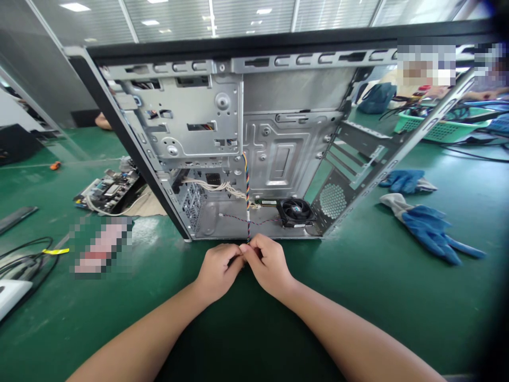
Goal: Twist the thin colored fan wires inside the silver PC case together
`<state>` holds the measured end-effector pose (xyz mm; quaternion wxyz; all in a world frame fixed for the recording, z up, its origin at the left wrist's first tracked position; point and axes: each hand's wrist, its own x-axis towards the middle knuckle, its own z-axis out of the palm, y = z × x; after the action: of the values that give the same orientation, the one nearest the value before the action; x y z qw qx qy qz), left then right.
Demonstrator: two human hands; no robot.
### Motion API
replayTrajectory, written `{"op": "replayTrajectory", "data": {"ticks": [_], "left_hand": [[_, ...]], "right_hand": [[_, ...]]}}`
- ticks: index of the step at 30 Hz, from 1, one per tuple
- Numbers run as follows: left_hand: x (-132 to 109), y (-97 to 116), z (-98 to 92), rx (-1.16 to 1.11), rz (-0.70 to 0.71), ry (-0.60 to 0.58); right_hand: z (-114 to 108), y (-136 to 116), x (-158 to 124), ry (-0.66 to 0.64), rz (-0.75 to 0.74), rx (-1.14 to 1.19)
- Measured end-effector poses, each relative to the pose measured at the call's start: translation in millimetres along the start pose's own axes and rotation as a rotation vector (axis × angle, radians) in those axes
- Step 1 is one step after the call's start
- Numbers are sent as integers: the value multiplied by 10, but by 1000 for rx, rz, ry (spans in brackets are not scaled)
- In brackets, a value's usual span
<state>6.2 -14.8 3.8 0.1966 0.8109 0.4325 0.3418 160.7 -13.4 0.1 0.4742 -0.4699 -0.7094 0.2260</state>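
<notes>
An open computer case (pixel 278 185) stands in front of me, its bare metal inside facing me. A twisted multicoloured cable (pixel 247 183) runs down from the drive bay (pixel 199 116) to my fingers, just outside the case's lower edge. My left hand (pixel 220 269) and my right hand (pixel 270 265) meet there, both closed in a pinch on the cable's lower end. The fingers hide that end. Behind the cable, a black cooling fan (pixel 295 210) lies on the case floor beside a green memory stick (pixel 267 202). A bundle of white wires (pixel 217 185) hangs inside at the left.
Blue work gloves (pixel 429 228) lie on the green table (pixel 377 318) at the right. Behind them stands a green basket (pixel 441 124) of cables. Left of the case are a circuit board (pixel 111 188), a pixelated object (pixel 101 249) and black cables (pixel 27 260). A person's hand shows far back.
</notes>
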Motion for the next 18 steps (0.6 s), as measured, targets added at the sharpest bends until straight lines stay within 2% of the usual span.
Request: {"op": "replayTrajectory", "data": {"ticks": [11, 18], "left_hand": [[6, 4, -6, 20, 17, -6], [-15, -16, 29, 31, 20, 94]], "right_hand": [[0, 5, -5, 2, 7, -5], [2, 0, 15, -3, 3, -1]]}}
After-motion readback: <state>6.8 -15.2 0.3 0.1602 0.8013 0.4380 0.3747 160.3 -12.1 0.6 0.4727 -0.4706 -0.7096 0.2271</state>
